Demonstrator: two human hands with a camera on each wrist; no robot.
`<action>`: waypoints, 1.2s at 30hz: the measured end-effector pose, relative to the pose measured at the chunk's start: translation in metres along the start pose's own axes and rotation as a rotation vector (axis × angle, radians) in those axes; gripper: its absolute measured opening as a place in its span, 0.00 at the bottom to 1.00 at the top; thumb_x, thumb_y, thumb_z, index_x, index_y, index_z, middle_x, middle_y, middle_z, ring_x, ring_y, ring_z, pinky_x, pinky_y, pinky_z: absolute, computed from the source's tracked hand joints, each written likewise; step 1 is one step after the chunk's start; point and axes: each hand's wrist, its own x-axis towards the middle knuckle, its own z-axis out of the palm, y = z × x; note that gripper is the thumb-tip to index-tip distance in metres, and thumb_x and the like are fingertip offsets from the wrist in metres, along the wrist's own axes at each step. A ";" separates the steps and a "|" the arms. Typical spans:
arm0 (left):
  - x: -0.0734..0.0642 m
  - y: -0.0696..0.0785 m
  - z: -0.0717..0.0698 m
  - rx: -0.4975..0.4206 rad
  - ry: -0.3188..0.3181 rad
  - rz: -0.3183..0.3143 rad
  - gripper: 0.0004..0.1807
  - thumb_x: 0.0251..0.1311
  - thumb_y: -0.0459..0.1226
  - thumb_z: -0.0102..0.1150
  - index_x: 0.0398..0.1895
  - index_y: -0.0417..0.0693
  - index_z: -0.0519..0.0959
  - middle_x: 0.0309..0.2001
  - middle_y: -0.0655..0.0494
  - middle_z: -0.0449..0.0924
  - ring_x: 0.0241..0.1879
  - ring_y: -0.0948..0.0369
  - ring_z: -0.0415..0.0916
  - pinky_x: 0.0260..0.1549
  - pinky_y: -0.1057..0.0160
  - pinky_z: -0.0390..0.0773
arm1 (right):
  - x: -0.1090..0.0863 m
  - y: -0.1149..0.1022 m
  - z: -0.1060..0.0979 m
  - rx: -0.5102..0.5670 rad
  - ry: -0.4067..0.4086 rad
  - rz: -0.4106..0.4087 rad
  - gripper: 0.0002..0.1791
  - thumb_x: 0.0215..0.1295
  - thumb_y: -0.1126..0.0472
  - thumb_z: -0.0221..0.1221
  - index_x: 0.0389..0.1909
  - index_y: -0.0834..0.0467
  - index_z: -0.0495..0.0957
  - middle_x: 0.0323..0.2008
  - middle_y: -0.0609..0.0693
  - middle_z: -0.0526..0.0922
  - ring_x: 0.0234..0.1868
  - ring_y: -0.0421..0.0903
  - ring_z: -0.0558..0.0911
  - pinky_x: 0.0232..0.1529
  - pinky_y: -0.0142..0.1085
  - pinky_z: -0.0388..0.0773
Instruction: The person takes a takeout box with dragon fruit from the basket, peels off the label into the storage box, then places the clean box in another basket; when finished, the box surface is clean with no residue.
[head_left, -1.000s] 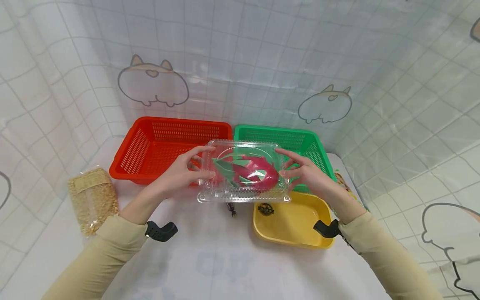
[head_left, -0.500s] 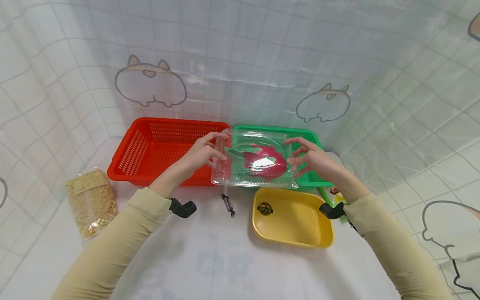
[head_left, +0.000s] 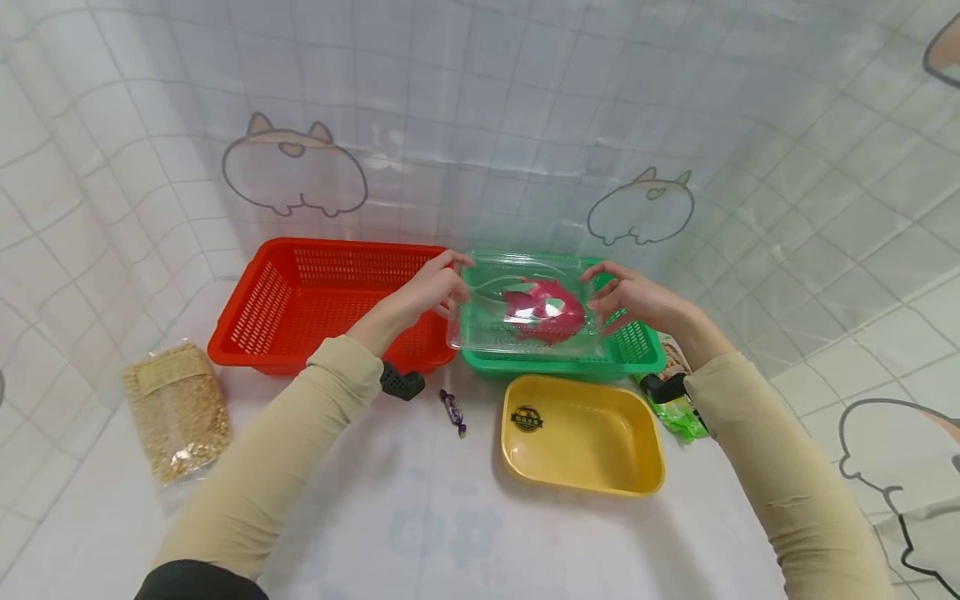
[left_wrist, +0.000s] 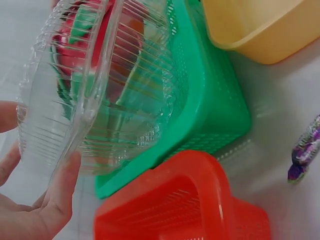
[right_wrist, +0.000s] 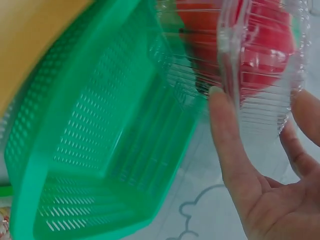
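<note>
My left hand (head_left: pixel 431 290) and right hand (head_left: pixel 633 302) grip the two short ends of a clear plastic clamshell box (head_left: pixel 480 335). Inside it lies a pink dragon fruit (head_left: pixel 553 310) with green tips. The box hangs over the green basket (head_left: pixel 641 365), tilted toward the head camera. In the left wrist view, the thumb of my left hand (left_wrist: pixel 37 215) presses the seam of the box (left_wrist: pixel 87 117). The right wrist view has my right hand (right_wrist: pixel 272 192) pinching the other end between thumb and fingers, with the green basket below.
A red basket (head_left: pixel 225 354) stands left of the green one. In front are a yellow tray (head_left: pixel 585 483) and a purple wrapped candy (head_left: pixel 453 412). A bag of grains (head_left: pixel 177 412) lies at the left, a green packet (head_left: pixel 681 419) at the right.
Both hands have carried the clamshell box rightward and away, from between the two baskets to above the green basket. The candy and tray have come out from behind it.
</note>
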 end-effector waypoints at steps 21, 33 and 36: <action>0.050 0.011 0.020 0.057 -0.120 -0.182 0.40 0.62 0.28 0.48 0.77 0.59 0.52 0.70 0.45 0.62 0.15 0.58 0.56 0.34 0.52 0.79 | 0.032 0.013 -0.027 -0.071 -0.022 0.180 0.29 0.74 0.69 0.48 0.72 0.58 0.51 0.54 0.67 0.69 0.45 0.64 0.81 0.52 0.55 0.80; 0.069 -0.007 0.047 0.144 -0.091 -0.184 0.29 0.65 0.32 0.42 0.71 0.35 0.59 0.72 0.45 0.57 0.35 0.51 0.63 0.52 0.49 0.79 | 0.038 0.027 -0.026 -0.024 0.027 0.287 0.42 0.73 0.71 0.48 0.80 0.56 0.35 0.72 0.72 0.57 0.54 0.67 0.76 0.62 0.56 0.73; 0.075 -0.009 0.053 0.248 -0.095 -0.179 0.29 0.66 0.33 0.40 0.71 0.34 0.60 0.75 0.45 0.54 0.35 0.49 0.68 0.51 0.49 0.79 | 0.038 0.033 -0.023 -0.049 0.044 0.308 0.38 0.74 0.70 0.48 0.79 0.61 0.43 0.74 0.70 0.55 0.57 0.67 0.75 0.62 0.55 0.73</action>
